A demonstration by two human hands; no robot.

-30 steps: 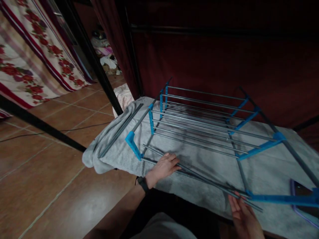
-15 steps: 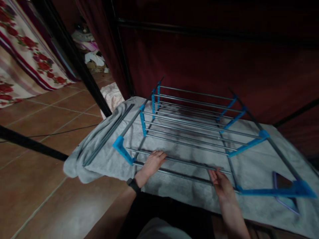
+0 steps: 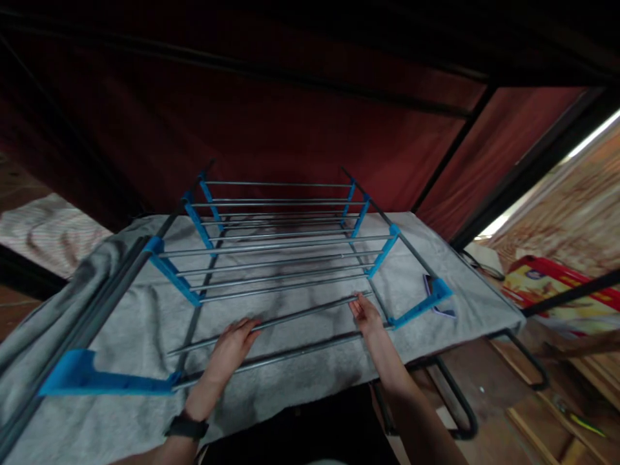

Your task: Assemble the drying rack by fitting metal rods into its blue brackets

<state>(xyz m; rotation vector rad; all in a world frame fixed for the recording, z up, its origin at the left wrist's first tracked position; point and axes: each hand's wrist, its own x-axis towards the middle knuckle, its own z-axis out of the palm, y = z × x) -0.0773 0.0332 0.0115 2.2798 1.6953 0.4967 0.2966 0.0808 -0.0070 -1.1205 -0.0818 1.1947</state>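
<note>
A loose metal rod [image 3: 305, 313] lies across both of my hands, above the front section of a rack of grey tubes with blue plastic brackets [image 3: 172, 276]. My left hand [image 3: 233, 347] is closed around the rod left of its middle; a dark watch [image 3: 186, 427] is on that wrist. Near the rod's right end, my right hand [image 3: 365, 314] pinches it between thumb and fingers. Just below the rod, the rack's front bar [image 3: 310, 349] runs between the two nearest blue arms. The rod's left end is free, inside the left side tube.
Under the rack is a bed with a grey blanket [image 3: 290, 381]. A phone-like flat object [image 3: 443, 311] lies partly behind the right blue arm. More grey tubes [image 3: 111, 278] rest at the left. Dark red cloth [image 3: 281, 129] hangs behind; a red-yellow box [image 3: 557, 284] stands right.
My view has swung to the right, so the rack sits further left and the box has appeared. Both hands still hold the rod, which now slants up toward the right in view.
</note>
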